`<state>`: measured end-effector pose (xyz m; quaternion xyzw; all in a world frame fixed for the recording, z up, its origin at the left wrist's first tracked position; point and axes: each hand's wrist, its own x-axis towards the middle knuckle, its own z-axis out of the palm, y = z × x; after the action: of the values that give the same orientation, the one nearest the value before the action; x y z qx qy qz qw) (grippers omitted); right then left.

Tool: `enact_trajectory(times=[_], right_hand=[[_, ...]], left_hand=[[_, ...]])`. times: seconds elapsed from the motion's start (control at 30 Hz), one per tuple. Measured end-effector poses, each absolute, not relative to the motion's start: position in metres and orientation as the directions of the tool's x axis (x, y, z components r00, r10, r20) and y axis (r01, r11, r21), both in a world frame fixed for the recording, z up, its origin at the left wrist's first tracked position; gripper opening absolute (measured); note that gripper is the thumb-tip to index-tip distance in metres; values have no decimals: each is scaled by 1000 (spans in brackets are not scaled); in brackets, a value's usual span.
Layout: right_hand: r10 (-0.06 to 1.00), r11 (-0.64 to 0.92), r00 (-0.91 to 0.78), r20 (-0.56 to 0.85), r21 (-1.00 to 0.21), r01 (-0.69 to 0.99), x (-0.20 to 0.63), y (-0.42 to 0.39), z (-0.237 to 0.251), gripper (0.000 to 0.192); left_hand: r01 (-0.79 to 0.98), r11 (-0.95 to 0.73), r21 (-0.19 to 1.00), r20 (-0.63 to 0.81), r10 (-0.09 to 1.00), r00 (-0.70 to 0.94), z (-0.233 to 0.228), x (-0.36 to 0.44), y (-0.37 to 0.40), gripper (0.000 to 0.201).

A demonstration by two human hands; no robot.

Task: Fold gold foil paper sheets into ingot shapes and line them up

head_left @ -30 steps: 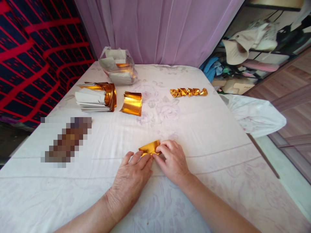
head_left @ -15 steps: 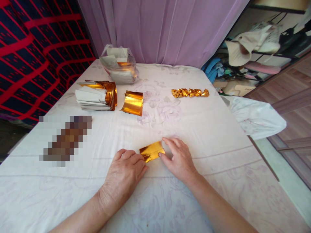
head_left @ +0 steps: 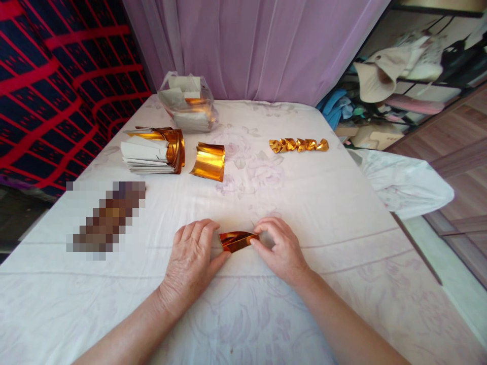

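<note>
A small piece of gold foil paper (head_left: 239, 242) lies between my two hands near the middle of the table, its long sides curled up so it looks like a shallow trough. My left hand (head_left: 194, 256) grips the left end, thumb at the near edge and fingers at the far side. At the other end, my right hand (head_left: 280, 249) pinches the paper between thumb and fingertips. Farther off is a short stack of curved gold foil sheets (head_left: 209, 162). Beside it stands a larger stack of gold foil paper with pale backs (head_left: 148, 157). Folded gold foil pieces (head_left: 299, 145) sit in a row at the right.
A clear plastic bag (head_left: 190, 104) of more foil paper stands at the back of the cloth-covered table (head_left: 323, 203). A blurred-out dark object (head_left: 108, 218) lies at left. Beyond the right edge are a white bag (head_left: 411, 182) and shelves with a cap (head_left: 376, 78).
The foil paper was flatter and now has its sides raised in a curl. My left hand has shifted slightly, its fingers now reaching up along the paper's far side.
</note>
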<state>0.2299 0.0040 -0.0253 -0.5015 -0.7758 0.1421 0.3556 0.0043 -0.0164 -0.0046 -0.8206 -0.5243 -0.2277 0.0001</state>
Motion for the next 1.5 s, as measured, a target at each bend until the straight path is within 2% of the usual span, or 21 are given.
enact_trajectory(times=[0.13,0.2,0.3,0.43,0.5,0.67,0.83,0.97,1.23,1.5], right_hand=[[880,469,-297,371,-572,674,233,4,-22,15],[875,483,-335,350,-569,666,235,4,-20,23],[854,520,-398,334,-565,641,239,6,-18,21],[824,563,-443,354,-601,567,245,7,-16,29],[805,590,-455,381,-601,539,246,6,-17,36],[769,639,-469,434,-510,576,244,3,-19,38],[748,664,-538,389,-416,622,242,1,-17,38],[725,689,-588,359,-375,620,244,0,-15,42],[726,686,-606,326,-403,605,242,-2,-9,30],[716,693,-627,308,-422,584,244,-2,-5,20]], left_hand=[[848,-458,266,358,864,354,-5,3,-16,44],[834,-463,301,335,870,362,-3,3,-16,36],[808,-455,375,290,885,364,-2,4,-16,23],[774,-448,448,287,892,351,-2,5,-16,35],[761,-477,439,323,874,362,-2,6,-16,36],[720,-605,341,437,780,448,4,7,-15,16],[722,-635,275,402,758,514,0,4,-13,17],[697,-648,308,356,758,547,-4,0,-11,18],[675,-600,430,201,792,576,4,-3,-9,24],[650,-598,469,145,778,611,6,-7,-7,28]])
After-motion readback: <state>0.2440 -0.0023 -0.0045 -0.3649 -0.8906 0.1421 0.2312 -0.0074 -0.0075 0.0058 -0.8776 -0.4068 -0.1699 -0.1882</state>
